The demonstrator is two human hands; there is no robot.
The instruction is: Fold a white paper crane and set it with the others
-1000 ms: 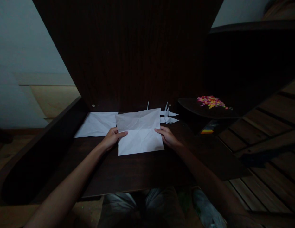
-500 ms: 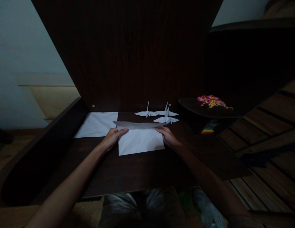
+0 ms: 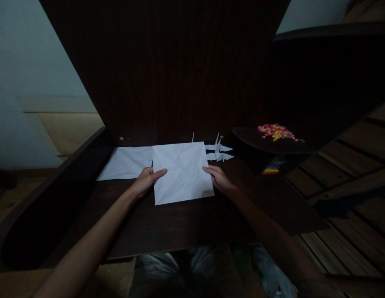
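A creased white sheet of paper point(image 3: 183, 174) is held up above the dark desk, spread open and facing me. My left hand point(image 3: 145, 180) pinches its left edge, thumb on the front and fingers behind. On the opposite edge my right hand point(image 3: 220, 178) grips it the same way. Behind the sheet stand folded paper cranes point(image 3: 219, 154) near the desk's back; one of them is mostly hidden, only a thin tip showing over the sheet's top edge. To the left lies another creased white paper point(image 3: 125, 163), partly covered by the held sheet.
On a raised dark shelf point(image 3: 245, 134) at the right sits a pile of small colourful pieces point(image 3: 277, 132). Below it is a small item with a yellow and orange end point(image 3: 271, 169). A dark side panel point(image 3: 56, 194) bounds the desk point(image 3: 180, 227) on the left.
The sheet's upper part, folded over toward me before, has opened out flat and now covers most of one crane. Both hands have kept their places on the edges.
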